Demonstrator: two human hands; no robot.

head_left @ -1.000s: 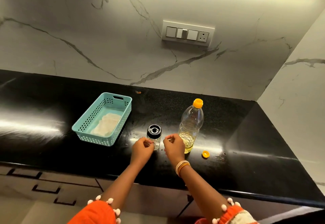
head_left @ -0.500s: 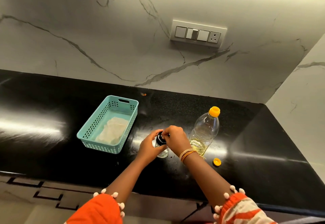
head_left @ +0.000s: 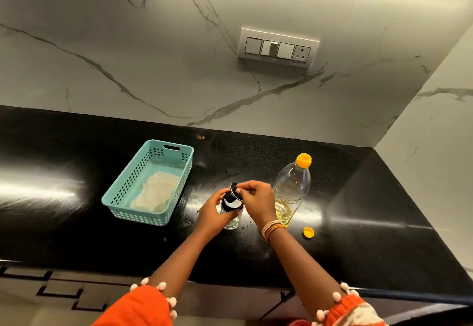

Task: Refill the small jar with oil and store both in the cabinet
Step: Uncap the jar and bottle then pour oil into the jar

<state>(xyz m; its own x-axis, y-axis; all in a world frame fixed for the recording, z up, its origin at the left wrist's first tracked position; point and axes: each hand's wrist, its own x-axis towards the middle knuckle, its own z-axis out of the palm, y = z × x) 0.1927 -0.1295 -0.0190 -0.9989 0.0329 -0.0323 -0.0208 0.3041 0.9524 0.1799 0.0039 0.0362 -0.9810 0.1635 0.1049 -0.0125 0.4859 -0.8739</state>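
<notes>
Oil could spill beside the bottle (head_left: 291,192) if our left hand (head_left: 213,214), fingers wrapped around the jar (head_left: 231,213), slips while our right hand (head_left: 257,199) pinches the lid (head_left: 234,192).

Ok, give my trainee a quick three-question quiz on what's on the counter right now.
1. True or false: the oil bottle lies on its side.
2. Which hand pinches the black lid of the small jar? A) left hand B) right hand C) neither
3. Fill in: the loose orange cap lies on the ____, right of the bottle's base.

Key
1. False: it stands upright, and its neck piece is orange.
2. B: the right hand pinches the lid, tilted off the rim, while the left hand grips the jar.
3. counter.
</notes>
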